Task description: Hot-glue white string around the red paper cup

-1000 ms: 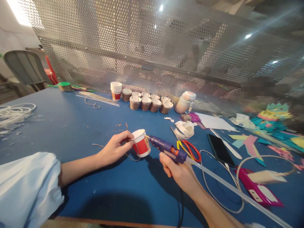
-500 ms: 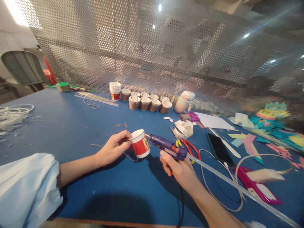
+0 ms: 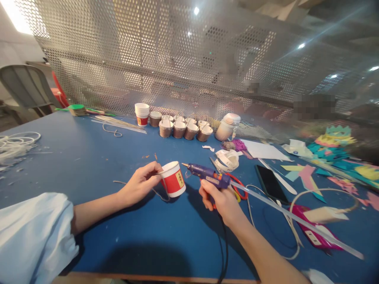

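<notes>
My left hand (image 3: 142, 181) pinches the rim of a red and white paper cup (image 3: 174, 182), which is tilted just above the blue table (image 3: 130, 232). A thin grey cord (image 3: 158, 194) runs from beside the cup under my fingers. My right hand (image 3: 217, 199) is wrapped round a dark blue hot glue gun (image 3: 207, 174). The gun's metal nozzle points left at the cup's upper right side, a small gap away. From its back a long clear glue stick (image 3: 296, 219) sticks out to the lower right. A shiny bit of glue hangs by the nozzle.
At the back stand stacked paper cups (image 3: 142, 114), several brown-wrapped cups (image 3: 179, 129) and a jar (image 3: 227, 127). To the right are a measuring tape (image 3: 227, 161), red-handled scissors (image 3: 239, 185), a phone (image 3: 271, 183) and a pink power strip (image 3: 315, 232). White cord (image 3: 17, 144) lies left.
The glue gun's nozzle has drawn back slightly from the cup's side, and the gun has shifted a little left and up in view. My left hand still holds the cup.
</notes>
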A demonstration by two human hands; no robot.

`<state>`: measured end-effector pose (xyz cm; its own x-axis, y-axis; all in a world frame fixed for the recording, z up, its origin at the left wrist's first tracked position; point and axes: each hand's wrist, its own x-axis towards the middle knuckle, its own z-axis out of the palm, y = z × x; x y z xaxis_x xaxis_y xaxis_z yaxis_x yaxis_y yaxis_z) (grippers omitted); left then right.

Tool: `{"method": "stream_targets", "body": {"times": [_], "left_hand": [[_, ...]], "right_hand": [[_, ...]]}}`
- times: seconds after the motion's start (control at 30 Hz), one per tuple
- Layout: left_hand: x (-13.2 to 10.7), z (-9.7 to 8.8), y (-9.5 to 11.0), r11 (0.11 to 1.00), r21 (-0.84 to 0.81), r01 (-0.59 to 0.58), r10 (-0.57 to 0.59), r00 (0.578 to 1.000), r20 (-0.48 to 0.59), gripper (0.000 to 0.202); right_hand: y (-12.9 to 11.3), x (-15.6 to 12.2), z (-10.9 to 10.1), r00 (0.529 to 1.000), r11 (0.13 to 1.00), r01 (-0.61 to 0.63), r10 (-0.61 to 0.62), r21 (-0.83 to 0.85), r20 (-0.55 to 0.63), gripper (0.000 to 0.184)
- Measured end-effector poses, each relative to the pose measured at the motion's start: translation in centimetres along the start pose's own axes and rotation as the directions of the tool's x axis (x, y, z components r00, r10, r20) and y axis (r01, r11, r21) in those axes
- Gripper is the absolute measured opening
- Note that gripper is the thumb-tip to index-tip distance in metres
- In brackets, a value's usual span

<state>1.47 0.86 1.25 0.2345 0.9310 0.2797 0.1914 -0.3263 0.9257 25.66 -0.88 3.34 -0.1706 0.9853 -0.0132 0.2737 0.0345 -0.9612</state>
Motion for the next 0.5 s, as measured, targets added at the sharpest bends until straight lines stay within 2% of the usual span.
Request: {"method": "stream_targets", "body": {"times": [0.07,0.17,0.27,0.4,0.5], "left_hand": [[0.0,0.0,0.1,1.0,0.006,0.007,-0.007,1.0,-0.012,0.017],[-0.1,0.1,0.3,1.0,0.03,0.008,-0.008,1.0,-0.012,0.018],[-0.1,0.2,0.6,0.998,0.069,-0.007,0.008,1.0,-0.012,0.02],[0.2,0.1,0.5,0.994,0.107,-0.031,0.035,0.999,-0.031,0.019],[0.4,-0.1,0.1,0.993,0.114,-0.033,0.04,0.997,-0.063,0.019]], "right_hand": [[0.7,0.9,-0.2,0.996,0.998,0.037,-0.04,-0.046,-0.079,0.045],[2.3,2.7,-0.5,0.964,0.969,0.103,-0.152,-0.224,-0.217,0.039],[3.6,4.1,-0.6,0.939,0.895,0.135,-0.252,-0.426,-0.233,0.034],[3.5,4.6,-1.0,0.965,0.793,0.058,-0.199,-0.606,-0.168,0.04],[2.8,4.1,-1.7,0.979,0.778,0.004,-0.131,-0.628,-0.157,0.045]]}}
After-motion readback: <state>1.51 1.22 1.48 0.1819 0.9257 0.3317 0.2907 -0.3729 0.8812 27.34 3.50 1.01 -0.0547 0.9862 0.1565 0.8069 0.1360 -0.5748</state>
